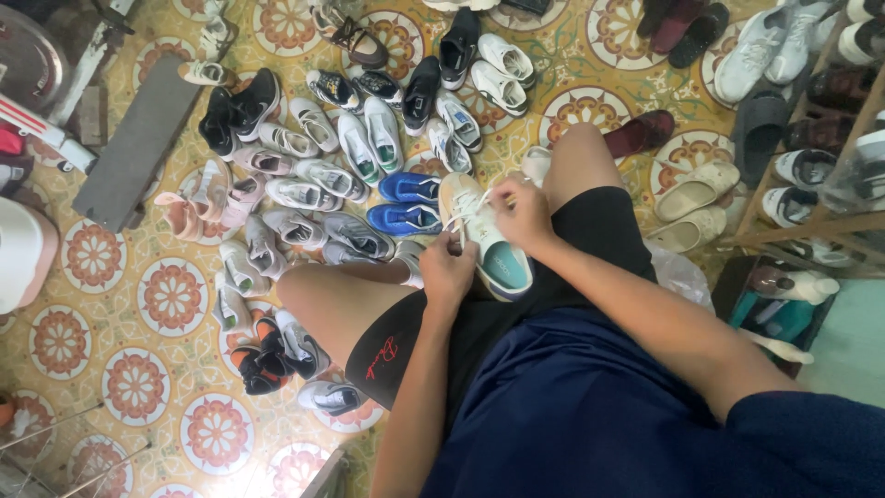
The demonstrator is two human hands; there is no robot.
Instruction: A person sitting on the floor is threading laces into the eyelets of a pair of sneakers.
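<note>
A cream sneaker (490,242) with a light blue insole rests between my knees, toe pointing away from me. My left hand (447,273) grips its near left side and pinches a white lace (455,223). My right hand (524,212) is closed on the lace ends above the sneaker's right side. I sit with bare knees apart, in black shorts and a dark blue shirt.
Many sneakers lie spread on the patterned tile floor ahead, including a blue pair (407,205). A grey plank (138,143) lies at left. A wooden shoe rack (820,157) stands at right, cream sandals (693,203) beside it. A plastic bag (680,274) sits by my right thigh.
</note>
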